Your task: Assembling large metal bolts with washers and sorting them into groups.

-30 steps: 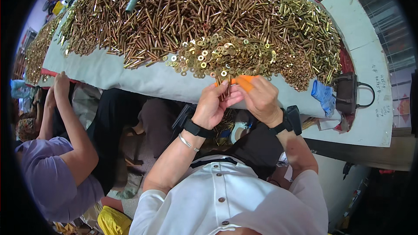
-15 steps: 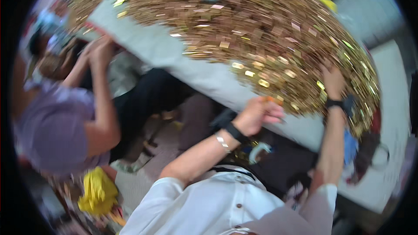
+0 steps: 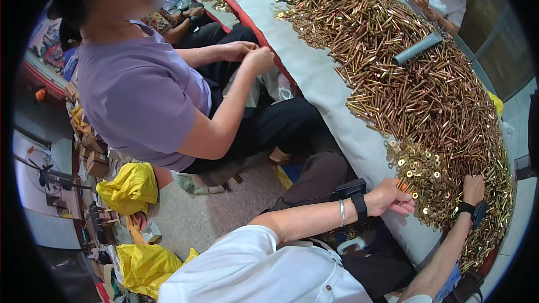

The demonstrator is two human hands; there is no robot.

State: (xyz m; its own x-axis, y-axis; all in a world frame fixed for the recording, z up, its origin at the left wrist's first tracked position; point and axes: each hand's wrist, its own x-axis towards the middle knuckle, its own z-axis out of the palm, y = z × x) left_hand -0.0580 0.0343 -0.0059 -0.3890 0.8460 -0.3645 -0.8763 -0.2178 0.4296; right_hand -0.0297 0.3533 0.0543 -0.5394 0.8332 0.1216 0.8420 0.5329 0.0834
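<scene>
- Brass-coloured washers (image 3: 418, 171) lie in a loose heap at the near edge of the larger pile in the head view, probably to keep them within easy reach of both hands; there are dozens, too overlapped to count.
- Slim metal pins (image 3: 368, 87) cover most of the cloth-covered surface (image 3: 328, 92); they number many hundreds, past counting. Heaping them away from the edge seems meant to leave a bare strip in front of the sitters.
- One left hand (image 3: 392, 196), at the surface's near edge beside the washers, has thumb and fingertips pinched round a small bunch of slim coppery pieces (image 3: 402, 186). They look like more than one, but the fingers hide an exact count; holding them bunched likely keeps their ends together. Something orange shows among them, too small to name.
- One right hand (image 3: 473, 189) reaches down to the pile, right of the washers. Its fingertips are hidden, so I cannot tell whether it grips anything.
- Wristbands: two, black, one on each wrist. Bracelet (image 3: 342, 212): one, silver, on the left forearm.
- One grey-green half-round channel (image 3: 418, 49) rests on the pins, perhaps laid on top so that it stays easy to find.
- Two co-workers sit closest: one in a purple shirt (image 3: 135, 90) to the left, both hands together at the red edge, and one in white (image 3: 443, 3) across the pile.
- Two large yellow bundles (image 3: 128, 189) lie on the floor, possibly put there to save room above.
</scene>
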